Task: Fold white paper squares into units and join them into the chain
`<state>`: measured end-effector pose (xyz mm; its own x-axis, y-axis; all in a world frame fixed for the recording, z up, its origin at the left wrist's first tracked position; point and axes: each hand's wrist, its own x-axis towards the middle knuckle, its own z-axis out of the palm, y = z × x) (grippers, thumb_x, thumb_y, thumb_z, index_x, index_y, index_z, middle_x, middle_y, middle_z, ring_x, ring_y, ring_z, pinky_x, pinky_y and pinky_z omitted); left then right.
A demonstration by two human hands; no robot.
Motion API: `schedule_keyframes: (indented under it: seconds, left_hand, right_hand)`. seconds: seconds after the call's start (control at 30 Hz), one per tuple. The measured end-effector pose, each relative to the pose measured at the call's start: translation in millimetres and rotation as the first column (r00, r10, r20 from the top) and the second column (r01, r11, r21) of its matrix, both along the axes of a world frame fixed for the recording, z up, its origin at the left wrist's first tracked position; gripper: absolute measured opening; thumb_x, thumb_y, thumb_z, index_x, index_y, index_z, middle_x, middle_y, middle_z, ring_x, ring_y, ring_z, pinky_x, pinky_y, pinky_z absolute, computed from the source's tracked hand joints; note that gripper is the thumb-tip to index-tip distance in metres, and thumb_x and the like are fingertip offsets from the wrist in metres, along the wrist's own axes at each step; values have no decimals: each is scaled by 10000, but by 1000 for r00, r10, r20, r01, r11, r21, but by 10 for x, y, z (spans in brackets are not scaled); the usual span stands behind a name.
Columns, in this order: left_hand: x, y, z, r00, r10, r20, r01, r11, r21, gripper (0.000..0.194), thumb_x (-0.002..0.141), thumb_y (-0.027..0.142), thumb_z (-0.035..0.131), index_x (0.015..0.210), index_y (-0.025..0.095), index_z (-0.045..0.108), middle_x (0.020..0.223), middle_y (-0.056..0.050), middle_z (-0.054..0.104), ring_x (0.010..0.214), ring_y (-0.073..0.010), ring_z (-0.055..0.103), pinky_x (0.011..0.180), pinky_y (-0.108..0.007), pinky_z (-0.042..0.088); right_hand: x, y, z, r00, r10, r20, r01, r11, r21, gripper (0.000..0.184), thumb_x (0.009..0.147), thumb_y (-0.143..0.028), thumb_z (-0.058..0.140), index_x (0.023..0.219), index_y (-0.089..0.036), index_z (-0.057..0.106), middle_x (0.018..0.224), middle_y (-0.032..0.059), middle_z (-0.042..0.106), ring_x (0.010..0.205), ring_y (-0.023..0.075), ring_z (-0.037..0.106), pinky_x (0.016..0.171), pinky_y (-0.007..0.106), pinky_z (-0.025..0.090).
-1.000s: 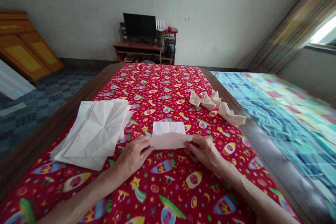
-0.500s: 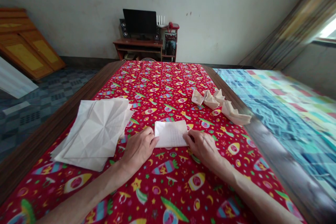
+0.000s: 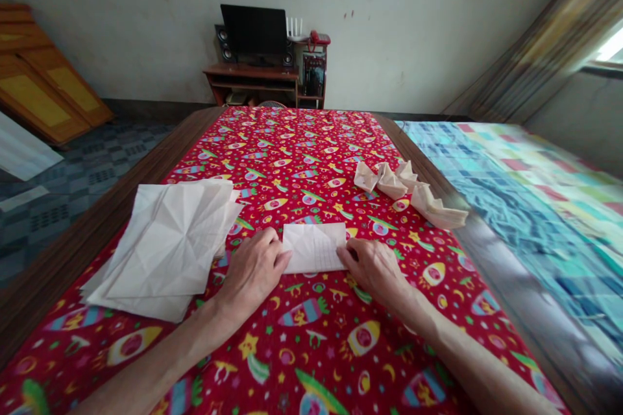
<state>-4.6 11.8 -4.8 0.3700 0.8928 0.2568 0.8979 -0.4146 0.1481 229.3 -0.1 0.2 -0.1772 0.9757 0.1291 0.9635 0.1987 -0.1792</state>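
Observation:
A folded sheet of white paper (image 3: 314, 246) lies as a low rectangle on the red patterned cloth (image 3: 311, 363), with faint printed lines and creases on its upper face. My left hand (image 3: 257, 261) is closed at the paper's left edge, thumb on its lower left corner. At the right edge, my right hand (image 3: 370, 264) grips the paper between thumb and curled fingers. To the left of my left hand sits a stack of creased white paper sheets (image 3: 165, 240). Several folded paper pieces (image 3: 389, 181) with pointed tips stand at the right, beyond my right hand.
The cloth covers a dark wooden table, whose edge (image 3: 141, 175) shows on the left. On the right is a bed (image 3: 487, 194) with a blue and checked cover. A desk (image 3: 253, 74) with a monitor (image 3: 254, 32) stands against the far wall. A wooden cabinet (image 3: 48, 84) is at far left.
The raised near flap of the paper has gone down flat onto the rest of the sheet. Both hands have moved slightly away from me with it and now press at its sides.

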Motion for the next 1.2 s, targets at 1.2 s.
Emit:
schedule_keyframes:
  seconds: [1.2]
  left_hand:
    - [255,-244,-61,884,-467,-32,466,884,-44,450,959,293,416,1402,232,363,1469,-19,390,1382,-231,293,1123,-434,289]
  right_hand:
    - [7,6,-16,1000,-9,18,10,1000,-23,318,912,-352,471,664,-178,568,587,7,610,548,116,554,522,244,231]
